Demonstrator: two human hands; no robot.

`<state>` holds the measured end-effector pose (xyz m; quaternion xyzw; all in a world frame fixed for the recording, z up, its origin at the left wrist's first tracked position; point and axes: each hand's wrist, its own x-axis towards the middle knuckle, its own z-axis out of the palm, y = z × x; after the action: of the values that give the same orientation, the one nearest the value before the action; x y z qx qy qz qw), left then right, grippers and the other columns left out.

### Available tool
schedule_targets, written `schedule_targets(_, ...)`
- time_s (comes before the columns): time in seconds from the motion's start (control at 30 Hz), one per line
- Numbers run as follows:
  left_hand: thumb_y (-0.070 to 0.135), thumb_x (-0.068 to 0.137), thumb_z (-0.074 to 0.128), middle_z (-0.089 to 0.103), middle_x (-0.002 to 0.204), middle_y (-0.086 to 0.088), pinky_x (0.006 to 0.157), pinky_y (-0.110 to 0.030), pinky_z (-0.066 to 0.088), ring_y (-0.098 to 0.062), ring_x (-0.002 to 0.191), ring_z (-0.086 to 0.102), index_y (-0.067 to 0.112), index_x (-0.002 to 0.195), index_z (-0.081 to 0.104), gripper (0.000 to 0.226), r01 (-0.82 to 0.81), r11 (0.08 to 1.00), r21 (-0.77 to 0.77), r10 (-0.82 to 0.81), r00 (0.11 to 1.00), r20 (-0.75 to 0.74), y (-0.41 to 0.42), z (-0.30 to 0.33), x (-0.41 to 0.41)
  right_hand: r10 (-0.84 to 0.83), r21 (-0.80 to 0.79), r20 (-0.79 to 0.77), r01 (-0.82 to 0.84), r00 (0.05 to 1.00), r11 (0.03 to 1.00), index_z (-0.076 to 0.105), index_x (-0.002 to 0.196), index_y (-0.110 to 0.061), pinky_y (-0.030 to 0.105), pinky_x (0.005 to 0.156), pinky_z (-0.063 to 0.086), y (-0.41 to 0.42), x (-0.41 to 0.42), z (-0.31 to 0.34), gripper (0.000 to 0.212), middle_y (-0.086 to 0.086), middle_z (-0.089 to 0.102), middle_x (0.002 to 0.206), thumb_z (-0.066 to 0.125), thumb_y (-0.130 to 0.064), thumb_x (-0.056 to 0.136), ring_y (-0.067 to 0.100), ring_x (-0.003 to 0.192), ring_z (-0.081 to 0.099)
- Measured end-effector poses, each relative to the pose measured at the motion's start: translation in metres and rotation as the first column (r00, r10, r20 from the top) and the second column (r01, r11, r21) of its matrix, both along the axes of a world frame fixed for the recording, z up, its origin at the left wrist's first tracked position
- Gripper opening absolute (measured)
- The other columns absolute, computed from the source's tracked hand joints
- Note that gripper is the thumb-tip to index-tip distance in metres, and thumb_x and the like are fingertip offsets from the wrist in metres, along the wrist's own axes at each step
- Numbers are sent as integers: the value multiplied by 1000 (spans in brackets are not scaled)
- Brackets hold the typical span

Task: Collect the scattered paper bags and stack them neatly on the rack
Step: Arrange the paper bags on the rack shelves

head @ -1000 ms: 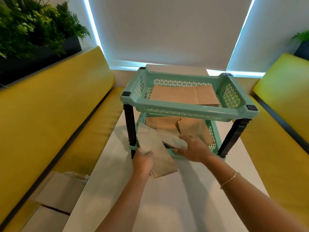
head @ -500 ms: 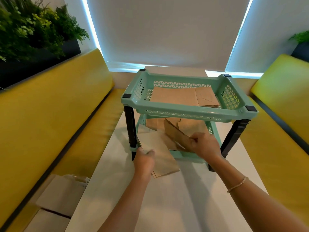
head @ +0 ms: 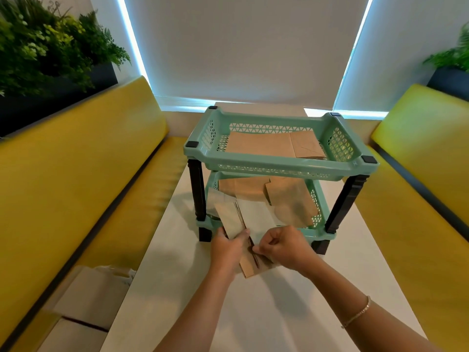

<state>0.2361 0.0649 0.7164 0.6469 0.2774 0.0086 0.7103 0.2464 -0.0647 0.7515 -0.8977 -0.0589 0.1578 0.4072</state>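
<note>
Yellow benches (head: 83, 179) flanked the white worktop (head: 266, 313) carrying the green rack (head: 279, 166). Stacked bags (head: 274, 146) filled the top tier; the lower tier's lay uneven. Both the left hand (head: 227, 247) and right hand (head: 284, 246) pinched a bag bundle (head: 243, 222) at the lower tier's front edge, under tight headroom. Open worktop remained nearer the person.

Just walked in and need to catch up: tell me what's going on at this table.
A person is tidying flat brown paper bags into a mint-green two-tier plastic rack on the white table. Both hands, left hand and right hand, grip a small bundle of bags at the lower tier's front edge. More bags already lie in the upper tier and the lower tier.
</note>
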Motion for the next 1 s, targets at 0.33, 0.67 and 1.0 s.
schedule_targets(0.33,2,80,68,66,96,-4,54,-20,46,-14,76,61,13,104,60,28,7,996,-90,-10,999,-31,-1,-5,-11,-222,56,9,221,975,974,54,101,-18,17,66,48,-8,-10,-6,38,-10,54,88,71,-43,77,8,80,56)
schedule_targets(0.67,5,72,77,67,84,0,62,-28,50,-17,81,64,18,89,61,27,106,982,-154,-100,994,42,-4,2,-22,-478,279,-106,487,872,827,55,84,-21,42,85,54,-25,-1,-10,23,5,63,98,76,-20,76,26,94,61)
schedule_targets(1.0,12,78,74,68,83,1,59,-26,45,-17,79,62,19,90,65,16,79,983,-165,-69,995,66,-6,3,-26,-263,317,-231,328,937,890,50,115,-20,44,87,52,-31,-4,-14,35,3,61,107,66,-14,85,25,102,60)
